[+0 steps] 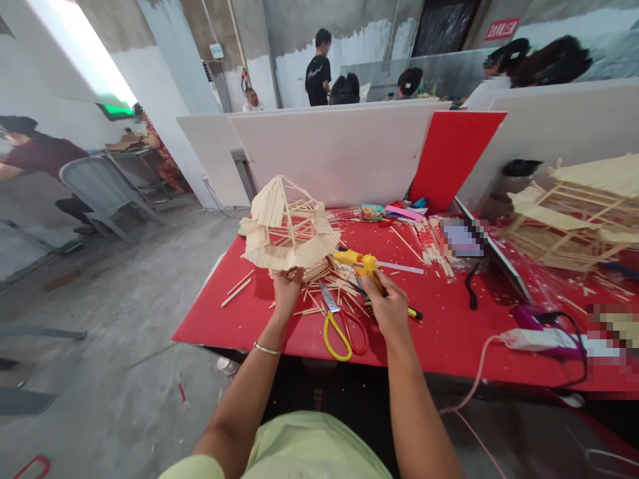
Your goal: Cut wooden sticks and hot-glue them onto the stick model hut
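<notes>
My left hand (pixel 288 287) grips the lower edge of a pale wooden-stick model building (pixel 292 226), which is tilted above the table. The model has a slatted roof and open framing. In my right hand (pixel 387 303) is a yellow glue gun (pixel 360 261), its nozzle pointing left toward the model and a clear glue stick (pixel 402 267) poking out of its back. Below and between my hands lie scissors (pixel 339 326) with one yellow and one red handle. Loose wooden sticks (pixel 319 303) are heaped under the model. Part of a black and yellow tool (pixel 414 313) shows behind my right hand.
Another stick model (pixel 574 213) stands at the right of the red table (pixel 469 346). Near it are a phone (pixel 462 238), a white power strip (pixel 534 339) and its cord. White boards (pixel 334 159) and a red board (pixel 456 156) stand behind. Several people are in the background.
</notes>
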{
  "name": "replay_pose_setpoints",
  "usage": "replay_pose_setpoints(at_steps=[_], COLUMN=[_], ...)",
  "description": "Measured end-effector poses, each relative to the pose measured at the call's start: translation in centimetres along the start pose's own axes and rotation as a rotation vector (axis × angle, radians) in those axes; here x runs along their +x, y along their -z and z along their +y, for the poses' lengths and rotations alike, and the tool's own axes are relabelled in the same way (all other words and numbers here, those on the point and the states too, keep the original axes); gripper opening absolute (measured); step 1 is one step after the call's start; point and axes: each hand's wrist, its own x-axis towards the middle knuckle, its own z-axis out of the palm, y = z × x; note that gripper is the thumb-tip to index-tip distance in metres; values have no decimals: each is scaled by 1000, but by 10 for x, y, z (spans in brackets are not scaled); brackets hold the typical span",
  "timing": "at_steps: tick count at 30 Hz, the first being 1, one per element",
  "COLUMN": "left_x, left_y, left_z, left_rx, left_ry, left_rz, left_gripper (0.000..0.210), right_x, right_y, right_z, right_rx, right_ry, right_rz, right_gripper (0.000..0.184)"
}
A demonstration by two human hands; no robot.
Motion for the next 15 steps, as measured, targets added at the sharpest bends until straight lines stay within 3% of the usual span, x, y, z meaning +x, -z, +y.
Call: replay_pose_setpoints(at_steps=[4,9,15], left_x=[12,22,21], left_y=[24,52,73], left_z=[0,4,1], left_rx=[-27,-44,-18], left_ry=[31,-9,-70], left_rz=[18,52,152], left_gripper=[23,22,22], right_x=[-8,-5,11], right_y=[7,-10,-31], right_z=[8,-5,-11], right_rx=[3,5,-46], right_ry=[-29,0,51], right_rz=[11,-106,-27], right_gripper=[54,53,57])
